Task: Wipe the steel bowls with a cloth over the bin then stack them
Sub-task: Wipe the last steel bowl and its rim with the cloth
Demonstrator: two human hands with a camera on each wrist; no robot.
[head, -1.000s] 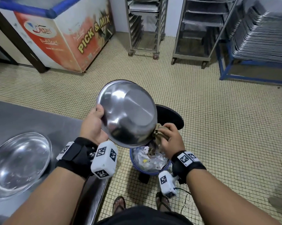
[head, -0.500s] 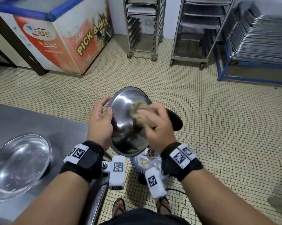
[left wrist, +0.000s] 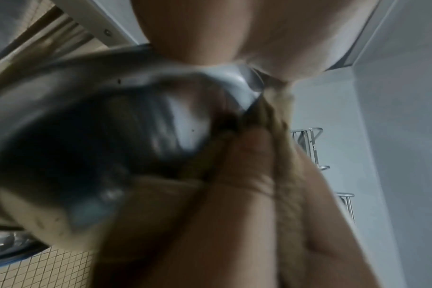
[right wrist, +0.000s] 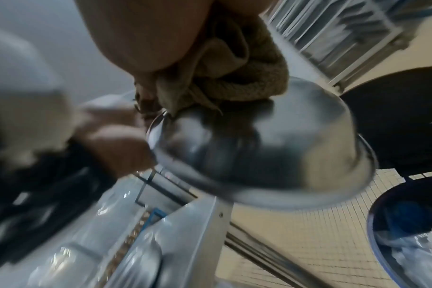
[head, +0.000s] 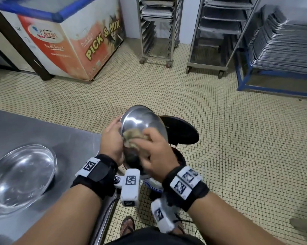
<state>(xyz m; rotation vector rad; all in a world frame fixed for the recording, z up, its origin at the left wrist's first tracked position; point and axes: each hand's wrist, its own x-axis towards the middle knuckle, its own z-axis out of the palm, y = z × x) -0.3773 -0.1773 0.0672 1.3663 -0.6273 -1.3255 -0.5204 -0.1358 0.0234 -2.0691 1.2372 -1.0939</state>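
The head camera looks down and forward from above at both wrists, while the two wrist cameras look upward from very near, and all three views share the steel bowl [head: 140, 121] at 12 o'clock, above the bin [right wrist: 382, 224].

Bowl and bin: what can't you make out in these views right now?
- Bowl inside: faces away in head view; both wrist views blurred.
- Bin contents: head view blocked by the bowl and right hand; cut off at right wrist view's edge.
- Left hand fingertips: behind the bowl's rim.
- Cloth: mostly under the right hand.
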